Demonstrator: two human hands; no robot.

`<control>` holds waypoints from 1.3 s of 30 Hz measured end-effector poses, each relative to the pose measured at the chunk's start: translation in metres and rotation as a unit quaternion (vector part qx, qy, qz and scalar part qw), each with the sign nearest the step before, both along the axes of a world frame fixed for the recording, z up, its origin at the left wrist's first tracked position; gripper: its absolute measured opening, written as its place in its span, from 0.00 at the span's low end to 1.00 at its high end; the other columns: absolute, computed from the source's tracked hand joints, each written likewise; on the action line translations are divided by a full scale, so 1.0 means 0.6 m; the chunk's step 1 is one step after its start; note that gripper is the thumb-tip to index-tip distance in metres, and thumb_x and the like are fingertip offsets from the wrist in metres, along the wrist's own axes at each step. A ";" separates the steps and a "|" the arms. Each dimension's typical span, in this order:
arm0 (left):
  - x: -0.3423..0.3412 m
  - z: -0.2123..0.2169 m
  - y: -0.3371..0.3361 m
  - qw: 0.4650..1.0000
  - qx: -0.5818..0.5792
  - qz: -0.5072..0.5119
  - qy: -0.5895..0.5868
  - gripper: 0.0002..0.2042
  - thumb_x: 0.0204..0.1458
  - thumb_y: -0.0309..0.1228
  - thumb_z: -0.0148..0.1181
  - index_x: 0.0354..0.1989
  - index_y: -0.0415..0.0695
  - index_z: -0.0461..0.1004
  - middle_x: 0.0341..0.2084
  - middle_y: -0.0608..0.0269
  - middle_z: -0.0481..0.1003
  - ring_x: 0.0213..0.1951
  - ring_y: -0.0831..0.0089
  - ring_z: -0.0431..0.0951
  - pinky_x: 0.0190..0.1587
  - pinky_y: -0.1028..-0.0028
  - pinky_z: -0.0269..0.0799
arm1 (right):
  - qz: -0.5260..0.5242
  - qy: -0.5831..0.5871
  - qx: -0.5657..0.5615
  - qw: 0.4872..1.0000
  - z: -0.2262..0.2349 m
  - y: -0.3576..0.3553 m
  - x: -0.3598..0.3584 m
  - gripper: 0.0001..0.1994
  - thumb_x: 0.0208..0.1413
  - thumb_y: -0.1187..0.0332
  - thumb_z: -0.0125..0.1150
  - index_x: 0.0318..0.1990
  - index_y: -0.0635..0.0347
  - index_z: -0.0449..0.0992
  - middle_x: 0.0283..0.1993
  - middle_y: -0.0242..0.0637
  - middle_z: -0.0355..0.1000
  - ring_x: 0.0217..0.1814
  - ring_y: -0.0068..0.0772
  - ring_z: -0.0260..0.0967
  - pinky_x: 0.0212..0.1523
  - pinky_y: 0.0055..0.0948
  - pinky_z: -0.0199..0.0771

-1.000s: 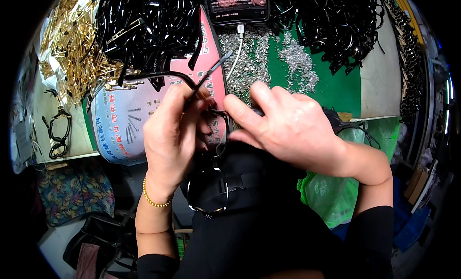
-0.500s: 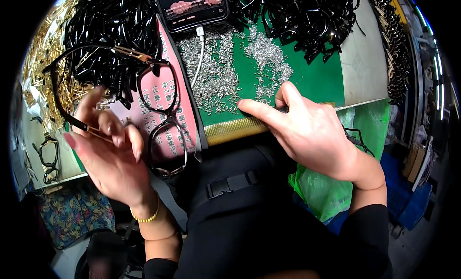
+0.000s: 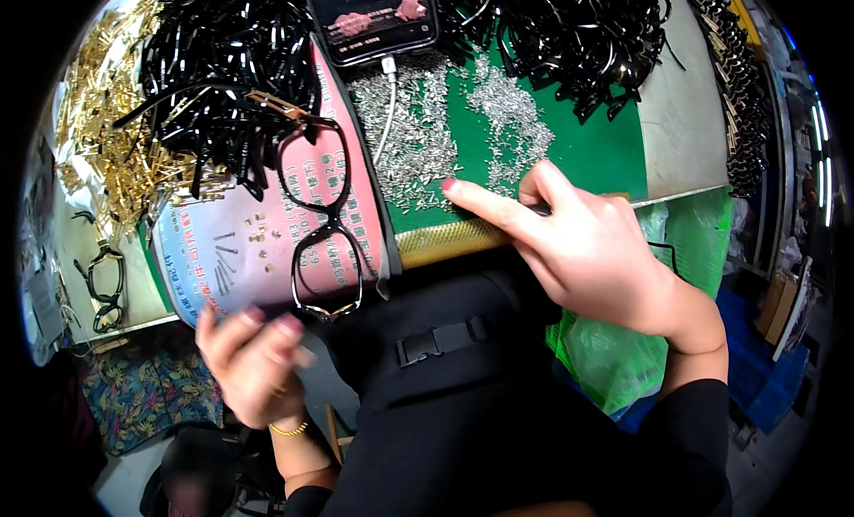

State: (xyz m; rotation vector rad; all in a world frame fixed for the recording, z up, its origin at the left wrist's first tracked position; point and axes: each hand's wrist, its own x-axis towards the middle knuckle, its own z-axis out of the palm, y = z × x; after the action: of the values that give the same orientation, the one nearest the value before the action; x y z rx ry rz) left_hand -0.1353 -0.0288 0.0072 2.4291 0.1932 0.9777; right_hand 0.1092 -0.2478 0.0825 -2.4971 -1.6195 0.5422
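Reaching toward centre frame, the right hand [image 3: 592, 250] extends its forefinger onto the small metal screws [image 3: 427, 135], apparently to pick one. Lower left, the left hand [image 3: 253, 361] hovers open and empty below the black glasses frame [image 3: 320, 219].

Your black glasses frame [image 3: 318, 224] lies flat on the pink and blue printed sheet [image 3: 227, 250], a bit left of the middle. It is open, with one lens ring far from you and one near you. A thin arm with a gold end sticks out from its far ring toward the left. The little silver screws [image 3: 418, 139] lie spread in a loose heap on the green mat [image 3: 587, 157], just right of the sheet, toward the far side.
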 end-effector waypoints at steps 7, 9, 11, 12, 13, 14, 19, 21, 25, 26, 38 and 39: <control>0.061 -0.019 -0.036 0.994 0.025 -0.094 0.047 0.14 0.41 0.29 0.75 0.35 0.49 0.75 0.38 0.69 0.83 0.47 0.62 0.80 0.58 0.53 0.75 | 0.110 0.064 0.085 0.988 -0.001 0.048 -0.031 0.32 0.45 0.76 0.63 0.62 0.41 0.73 0.64 0.27 0.70 0.28 0.30 0.70 0.24 0.25 0.76; 0.081 -0.019 -0.037 0.994 -0.009 -0.076 0.080 0.13 0.40 0.27 0.74 0.34 0.48 0.76 0.36 0.68 0.83 0.45 0.62 0.80 0.59 0.54 0.74 | 0.140 0.094 0.067 0.983 -0.006 0.058 -0.026 0.32 0.44 0.75 0.62 0.62 0.50 0.70 0.65 0.34 0.69 0.33 0.39 0.73 0.26 0.32 0.79; 0.085 -0.016 -0.032 0.990 -0.052 -0.078 0.105 0.10 0.41 0.27 0.72 0.32 0.48 0.77 0.33 0.66 0.83 0.42 0.61 0.82 0.59 0.56 0.75 | 0.151 0.086 0.067 0.982 -0.019 0.056 -0.021 0.32 0.44 0.76 0.62 0.62 0.51 0.70 0.66 0.34 0.69 0.34 0.39 0.73 0.26 0.32 0.79; 0.084 -0.008 -0.031 0.987 -0.058 -0.080 0.128 0.12 0.41 0.26 0.73 0.33 0.47 0.77 0.33 0.65 0.82 0.42 0.61 0.82 0.58 0.56 0.75 | 0.155 0.082 0.067 0.982 -0.025 0.054 -0.020 0.32 0.44 0.76 0.62 0.62 0.52 0.71 0.66 0.34 0.69 0.34 0.39 0.73 0.27 0.32 0.79; 0.084 -0.005 -0.029 0.983 -0.063 -0.083 0.151 0.13 0.41 0.26 0.74 0.34 0.47 0.77 0.33 0.63 0.82 0.42 0.61 0.82 0.57 0.55 0.75 | 0.152 0.072 0.076 0.983 -0.030 0.053 -0.019 0.32 0.44 0.76 0.62 0.62 0.49 0.71 0.66 0.30 0.69 0.32 0.36 0.71 0.25 0.29 0.77; 0.081 -0.009 -0.031 0.984 -0.112 -0.075 0.115 0.14 0.40 0.26 0.74 0.35 0.46 0.76 0.33 0.63 0.81 0.42 0.61 0.82 0.57 0.55 0.75 | 0.151 0.063 0.087 0.983 -0.034 0.054 -0.020 0.32 0.43 0.76 0.63 0.62 0.46 0.72 0.65 0.27 0.70 0.30 0.33 0.69 0.22 0.26 0.75; 0.086 -0.017 -0.030 0.981 -0.171 -0.081 0.047 0.15 0.38 0.23 0.75 0.34 0.42 0.75 0.31 0.60 0.79 0.40 0.61 0.83 0.53 0.55 0.77 | 0.147 0.062 0.093 0.983 -0.036 0.055 -0.020 0.32 0.43 0.76 0.63 0.61 0.44 0.73 0.65 0.23 0.71 0.28 0.29 0.68 0.20 0.23 0.72; 0.087 -0.015 -0.030 0.983 -0.162 -0.076 0.050 0.15 0.38 0.22 0.75 0.34 0.43 0.75 0.31 0.60 0.79 0.38 0.60 0.83 0.53 0.55 0.77 | 0.146 0.064 0.097 0.982 -0.036 0.055 -0.019 0.31 0.43 0.76 0.64 0.60 0.44 0.74 0.64 0.23 0.71 0.28 0.29 0.68 0.20 0.22 0.72; 0.091 -0.011 -0.028 0.986 -0.135 -0.073 0.064 0.15 0.39 0.22 0.74 0.34 0.43 0.75 0.30 0.61 0.79 0.36 0.61 0.83 0.52 0.55 0.78 | 0.139 0.071 0.105 0.982 -0.040 0.054 -0.019 0.31 0.42 0.77 0.64 0.59 0.44 0.74 0.64 0.22 0.71 0.29 0.28 0.68 0.19 0.22 0.71; 0.091 -0.010 -0.029 0.988 -0.121 -0.070 0.068 0.15 0.39 0.22 0.74 0.35 0.43 0.75 0.30 0.61 0.79 0.36 0.61 0.83 0.51 0.55 0.78 | 0.138 0.071 0.101 0.983 -0.038 0.054 -0.019 0.31 0.42 0.77 0.64 0.60 0.44 0.74 0.64 0.22 0.71 0.29 0.28 0.68 0.19 0.22 0.71; 0.106 0.015 -0.031 0.986 -0.046 -0.055 0.153 0.13 0.37 0.16 0.70 0.30 0.41 0.75 0.26 0.63 0.75 0.29 0.65 0.78 0.36 0.63 0.80 | 0.129 0.096 0.083 0.983 -0.032 0.063 -0.012 0.30 0.43 0.76 0.64 0.59 0.45 0.74 0.64 0.22 0.70 0.28 0.27 0.70 0.19 0.21 0.72; 0.107 0.015 -0.030 0.985 -0.025 -0.061 0.160 0.14 0.37 0.18 0.72 0.32 0.42 0.75 0.26 0.63 0.75 0.28 0.65 0.78 0.35 0.65 0.79 | 0.126 0.102 0.081 0.983 -0.033 0.063 -0.011 0.30 0.44 0.76 0.63 0.59 0.46 0.74 0.64 0.22 0.70 0.27 0.27 0.70 0.20 0.21 0.72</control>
State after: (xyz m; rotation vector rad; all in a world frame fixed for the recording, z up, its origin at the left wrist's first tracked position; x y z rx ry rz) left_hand -0.0712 -0.0471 0.0163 2.5062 0.1753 0.5189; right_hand 0.1028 -0.2102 0.0629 -2.0624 -1.8265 0.6415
